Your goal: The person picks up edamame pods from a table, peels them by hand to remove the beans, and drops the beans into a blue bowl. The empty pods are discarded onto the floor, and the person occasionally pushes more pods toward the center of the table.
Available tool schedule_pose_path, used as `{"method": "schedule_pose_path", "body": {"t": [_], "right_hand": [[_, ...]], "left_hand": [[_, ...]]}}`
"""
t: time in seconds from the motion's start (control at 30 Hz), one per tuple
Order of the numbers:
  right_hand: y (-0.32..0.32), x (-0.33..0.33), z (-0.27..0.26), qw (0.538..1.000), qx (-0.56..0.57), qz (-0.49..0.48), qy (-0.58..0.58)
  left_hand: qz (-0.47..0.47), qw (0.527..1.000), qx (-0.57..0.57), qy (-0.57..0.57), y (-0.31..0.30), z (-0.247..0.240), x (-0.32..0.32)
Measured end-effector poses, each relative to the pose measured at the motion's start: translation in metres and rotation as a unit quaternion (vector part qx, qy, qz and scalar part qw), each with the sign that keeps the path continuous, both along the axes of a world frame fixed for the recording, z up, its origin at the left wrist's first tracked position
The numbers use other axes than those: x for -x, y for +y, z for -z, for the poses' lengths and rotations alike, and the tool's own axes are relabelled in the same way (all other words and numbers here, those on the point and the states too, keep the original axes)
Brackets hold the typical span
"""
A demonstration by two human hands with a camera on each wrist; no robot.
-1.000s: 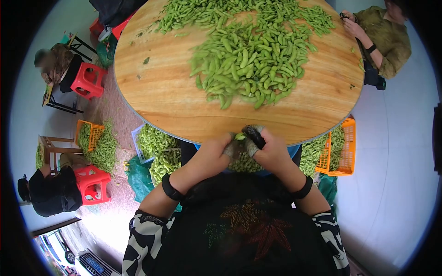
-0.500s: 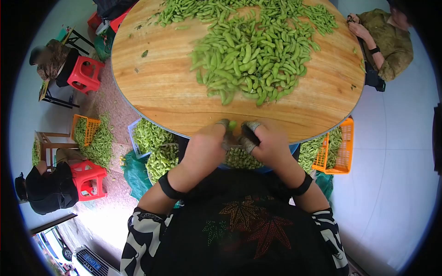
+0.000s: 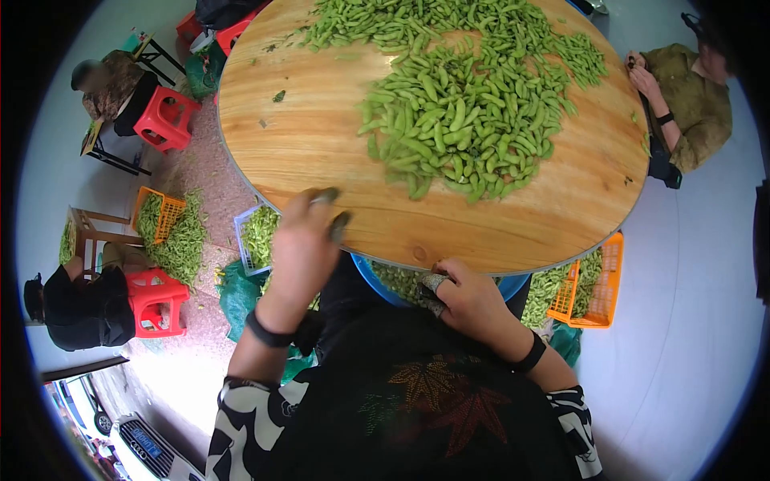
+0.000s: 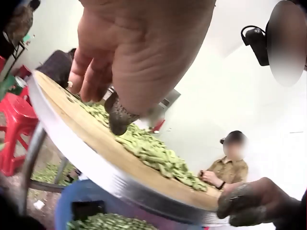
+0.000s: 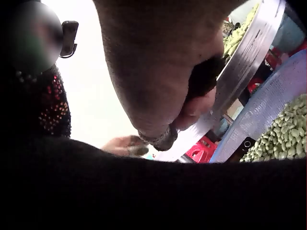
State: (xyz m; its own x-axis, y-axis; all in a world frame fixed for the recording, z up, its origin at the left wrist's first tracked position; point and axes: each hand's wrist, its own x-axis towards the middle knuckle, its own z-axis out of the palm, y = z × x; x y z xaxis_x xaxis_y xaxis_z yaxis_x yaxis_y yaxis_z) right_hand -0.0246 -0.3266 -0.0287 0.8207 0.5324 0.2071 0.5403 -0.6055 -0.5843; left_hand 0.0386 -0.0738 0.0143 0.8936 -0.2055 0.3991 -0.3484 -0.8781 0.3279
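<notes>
My left hand [image 3: 309, 244] is over the front left edge of the round wooden table [image 3: 281, 172], blurred, with thumb and forefinger apart and nothing visible between them. Grey coverings wrap its thumb and a finger; the left wrist view shows a covered fingertip [image 4: 119, 122]. Close by the table's front edge is my right hand [image 3: 473, 301], its fingers curled in and its thumb wrapped in a grey covering. No pod shows in it. Below the hands stands a blue basin [image 3: 365, 276] with loose shelled beans [image 5: 283, 134]. Green soybean pods [image 3: 469, 120] lie heaped on the table.
An orange crate [image 3: 605, 289] of pods stands to the right, another orange crate [image 3: 164, 216] beside spilled pods at left. A pale basket [image 3: 243, 240] and a green sack [image 3: 241, 297] flank the table. A person [image 3: 686, 104] sits across; two others sit on red stools [image 3: 160, 120].
My hands have parted. The left has swung away to the left, while the right has drawn slightly down and toward my body. The green pod between them earlier no longer shows.
</notes>
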Motion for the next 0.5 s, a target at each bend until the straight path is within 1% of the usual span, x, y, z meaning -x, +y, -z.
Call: {"method": "schedule_pose_path", "body": {"t": [0.03, 0.07, 0.1, 0.13, 0.17, 0.2, 0.23, 0.3, 0.37, 0.4, 0.43, 0.47, 0.5], "right_hand": [[0.000, 0.000, 0.001, 1.000, 0.010, 0.002, -0.008], [0.000, 0.000, 0.001, 1.000, 0.022, 0.005, -0.018], [-0.001, 0.002, -0.001, 0.999, 0.025, 0.006, -0.026], [-0.002, 0.005, -0.003, 0.999, 0.038, 0.014, 0.002], [-0.005, 0.007, -0.004, 0.998, 0.050, 0.021, 0.031], [-0.008, 0.009, -0.005, 0.998, 0.053, 0.021, 0.024], [-0.012, 0.011, -0.005, 0.998, 0.037, 0.028, 0.035], [-0.015, 0.010, -0.007, 0.998, 0.018, 0.036, 0.049], [-0.013, 0.006, -0.009, 0.989, -0.091, 0.068, 0.090], [-0.011, 0.003, -0.007, 0.989, -0.094, 0.069, 0.096], [-0.006, -0.001, -0.005, 0.970, -0.171, 0.101, 0.139], [-0.002, -0.005, -0.003, 0.942, -0.246, 0.136, 0.183], [0.000, -0.014, -0.005, 0.939, -0.246, 0.140, 0.194]], "left_hand": [[0.040, 0.999, 0.010, -0.020, -0.014, 0.009, -0.016], [0.054, 0.998, 0.015, -0.024, -0.031, 0.011, -0.028], [0.053, 0.997, 0.013, -0.051, -0.048, 0.016, -0.041], [0.054, 0.997, 0.015, -0.060, -0.056, 0.021, -0.051], [0.057, 0.997, -0.030, -0.049, -0.062, 0.027, -0.061], [0.059, 0.995, -0.075, -0.036, -0.066, 0.029, -0.067], [0.062, 0.995, -0.042, -0.061, -0.066, 0.030, -0.069], [0.050, 0.997, -0.033, -0.054, -0.058, 0.026, -0.062], [0.040, 0.998, -0.027, -0.038, -0.054, 0.019, -0.045], [0.050, 0.997, 0.057, 0.019, -0.053, 0.016, -0.035], [0.057, 0.985, 0.141, 0.079, -0.052, 0.014, -0.024], [0.057, 0.985, 0.140, 0.089, -0.053, 0.014, -0.013], [0.111, 0.959, 0.215, 0.147, -0.056, 0.015, -0.002]]}}
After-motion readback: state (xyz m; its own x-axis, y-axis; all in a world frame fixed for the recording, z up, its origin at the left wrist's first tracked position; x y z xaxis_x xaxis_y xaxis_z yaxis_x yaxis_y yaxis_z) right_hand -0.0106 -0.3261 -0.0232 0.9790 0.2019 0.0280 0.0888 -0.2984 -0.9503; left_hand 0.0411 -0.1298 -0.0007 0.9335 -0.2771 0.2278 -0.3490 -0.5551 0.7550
